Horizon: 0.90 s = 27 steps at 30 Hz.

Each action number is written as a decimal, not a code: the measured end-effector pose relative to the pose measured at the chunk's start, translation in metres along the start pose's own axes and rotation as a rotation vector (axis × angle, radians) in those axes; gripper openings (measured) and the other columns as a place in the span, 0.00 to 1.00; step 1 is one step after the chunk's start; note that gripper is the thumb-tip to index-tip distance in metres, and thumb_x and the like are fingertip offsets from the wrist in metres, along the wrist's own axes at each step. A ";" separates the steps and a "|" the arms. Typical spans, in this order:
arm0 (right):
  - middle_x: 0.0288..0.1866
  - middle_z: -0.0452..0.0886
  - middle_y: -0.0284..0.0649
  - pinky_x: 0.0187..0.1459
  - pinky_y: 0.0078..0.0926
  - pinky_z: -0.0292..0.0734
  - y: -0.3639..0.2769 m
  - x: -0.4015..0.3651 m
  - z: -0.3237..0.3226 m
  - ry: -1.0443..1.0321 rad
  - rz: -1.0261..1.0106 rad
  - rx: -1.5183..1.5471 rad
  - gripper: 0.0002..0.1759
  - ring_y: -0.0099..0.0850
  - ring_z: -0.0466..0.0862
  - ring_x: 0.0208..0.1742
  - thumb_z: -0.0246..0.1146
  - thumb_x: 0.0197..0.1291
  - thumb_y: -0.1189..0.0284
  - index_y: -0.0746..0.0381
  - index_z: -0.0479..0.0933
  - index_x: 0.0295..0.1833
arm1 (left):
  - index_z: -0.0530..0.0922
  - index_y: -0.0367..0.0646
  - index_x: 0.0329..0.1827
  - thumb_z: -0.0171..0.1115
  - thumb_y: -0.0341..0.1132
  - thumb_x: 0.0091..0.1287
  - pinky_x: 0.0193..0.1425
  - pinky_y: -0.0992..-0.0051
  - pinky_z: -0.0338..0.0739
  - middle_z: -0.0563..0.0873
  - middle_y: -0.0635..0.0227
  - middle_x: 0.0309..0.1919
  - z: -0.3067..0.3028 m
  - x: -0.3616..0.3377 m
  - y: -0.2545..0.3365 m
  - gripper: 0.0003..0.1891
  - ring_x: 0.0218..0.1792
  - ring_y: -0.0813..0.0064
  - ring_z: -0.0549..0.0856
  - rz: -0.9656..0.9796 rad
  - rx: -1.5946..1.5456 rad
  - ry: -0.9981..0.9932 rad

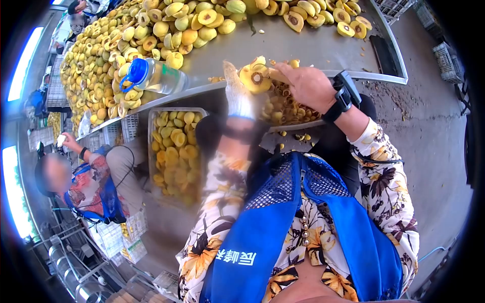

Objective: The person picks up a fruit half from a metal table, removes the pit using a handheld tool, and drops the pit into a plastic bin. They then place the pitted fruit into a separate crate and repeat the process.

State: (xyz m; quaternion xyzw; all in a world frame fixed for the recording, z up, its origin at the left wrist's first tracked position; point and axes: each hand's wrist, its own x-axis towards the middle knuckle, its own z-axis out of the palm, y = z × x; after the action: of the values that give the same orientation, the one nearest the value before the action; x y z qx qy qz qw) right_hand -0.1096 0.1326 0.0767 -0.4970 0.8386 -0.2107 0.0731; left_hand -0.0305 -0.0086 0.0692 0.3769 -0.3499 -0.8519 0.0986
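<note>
My left hand (238, 93), in a white glove, is closed on a halved yellow peach (255, 78) just over the near edge of the metal table. The peach's cut face is turned up, with a brown ring around the pit area. My bare right hand (307, 87) is at the peach's right side, its fingers curled and one pointing toward the fruit. Whatever those fingers grip is hidden. Below both hands, a basin (304, 125) between my knees holds brown pits and yellow scraps.
Peach halves (108, 60) are heaped across the metal table (298, 48). A blue-capped water bottle (164, 78) lies by its edge. On the floor to the left is a crate (177, 109) of peach halves. Another person (101, 187) sits beyond it. Crates (447, 63) stand far right.
</note>
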 end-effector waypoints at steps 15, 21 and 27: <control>0.25 0.73 0.54 0.27 0.43 0.70 -0.032 -0.008 0.022 0.141 0.106 0.181 0.14 0.51 0.76 0.26 0.56 0.57 0.68 0.63 0.65 0.45 | 0.76 0.42 0.45 0.39 0.60 0.68 0.45 0.72 0.75 0.80 0.66 0.37 -0.014 0.009 -0.003 0.29 0.39 0.73 0.78 0.218 -0.056 -0.082; 0.23 0.74 0.59 0.31 0.48 0.69 -0.046 -0.016 0.034 0.082 0.246 0.317 0.13 0.56 0.76 0.30 0.56 0.57 0.69 0.68 0.63 0.36 | 0.75 0.38 0.46 0.38 0.55 0.71 0.47 0.77 0.74 0.80 0.66 0.38 -0.018 0.009 -0.013 0.28 0.40 0.75 0.78 0.390 0.013 -0.135; 0.24 0.74 0.59 0.31 0.48 0.69 -0.046 -0.022 0.053 0.052 0.367 0.419 0.10 0.57 0.76 0.31 0.54 0.55 0.74 0.69 0.62 0.37 | 0.75 0.36 0.44 0.37 0.53 0.72 0.46 0.77 0.75 0.80 0.65 0.37 -0.016 0.008 -0.026 0.27 0.39 0.76 0.79 0.584 0.080 -0.126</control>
State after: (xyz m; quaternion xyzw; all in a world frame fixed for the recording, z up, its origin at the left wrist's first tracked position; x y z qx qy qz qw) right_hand -0.0445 0.1175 0.0467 -0.3051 0.8543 -0.3756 0.1897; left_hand -0.0227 -0.0016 0.0398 0.2104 -0.4823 -0.7947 0.3027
